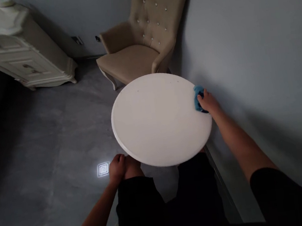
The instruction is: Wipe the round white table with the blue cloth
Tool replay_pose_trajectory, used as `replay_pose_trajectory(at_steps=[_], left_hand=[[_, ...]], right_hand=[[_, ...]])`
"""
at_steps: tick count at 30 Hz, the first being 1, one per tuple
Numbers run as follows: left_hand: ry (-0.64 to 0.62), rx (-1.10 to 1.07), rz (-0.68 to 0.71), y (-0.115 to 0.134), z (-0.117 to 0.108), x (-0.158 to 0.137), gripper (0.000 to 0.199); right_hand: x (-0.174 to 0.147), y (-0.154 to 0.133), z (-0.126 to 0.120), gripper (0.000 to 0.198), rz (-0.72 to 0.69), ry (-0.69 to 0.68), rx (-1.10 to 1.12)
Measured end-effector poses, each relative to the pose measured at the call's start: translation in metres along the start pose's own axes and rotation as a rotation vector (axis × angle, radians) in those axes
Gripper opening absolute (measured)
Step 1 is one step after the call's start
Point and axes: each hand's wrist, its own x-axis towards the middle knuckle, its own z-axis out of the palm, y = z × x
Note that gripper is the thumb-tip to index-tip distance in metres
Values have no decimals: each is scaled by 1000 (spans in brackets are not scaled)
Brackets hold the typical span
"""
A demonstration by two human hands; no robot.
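A blue cloth (pixel 198 91) is bunched under my right hand (pixel 208 101) at the right edge of the round white table (pixel 160 123). The fingers of that hand are closed around the cloth, which touches the tabletop. Away from the table's surface, my left hand (pixel 117 169) rests on my left knee, just off the near left rim. Its fingers are curled in, and no object shows in them. A few tiny dark specks lie near the table's far edge.
A beige tufted armchair (pixel 133 62) stands behind the table. The grey wall (pixel 258 48) runs close along the right side. A cream cabinet (pixel 36 57) is at the far left, on grey floor tiles (pixel 47 140). A bright square light pattern (pixel 103 169) shows on the floor.
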Motion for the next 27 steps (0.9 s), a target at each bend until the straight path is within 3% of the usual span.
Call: replay_pose_trajectory(at_steps=[4,7,9,13,17,19,22,24,27], left_hand=[[-6,-36,-40,-4,-5,3,34],[-10,-72,-69,-9,-9,4,34],[-6,-85,-84,-13,-12,5,33],[-17,-111,-87,-18,-13,4,33],[-3,-92,-75,-21,-13,2,36],[3,-53,-79,-21,-13,-1,38],[13,45,-80,-17,-16,-5,38],[15,119,-80,-12,-19,-10,38],[5,208,-86,-4,-22,-19,39]], right_hand=[[80,-87,6,82,30,-24,-90],[117,-167,29,78,-101,-19,-140],[125,-228,50,78,-249,-60,-143],[91,-354,100,82,-571,-180,-94],[3,-440,134,76,-861,-278,-50],[-49,-455,138,69,-981,-311,-55],[-127,-443,133,62,-1173,-343,-89],[-177,-415,125,59,-1290,-359,-116],[-244,-347,111,59,-1416,-358,-126]])
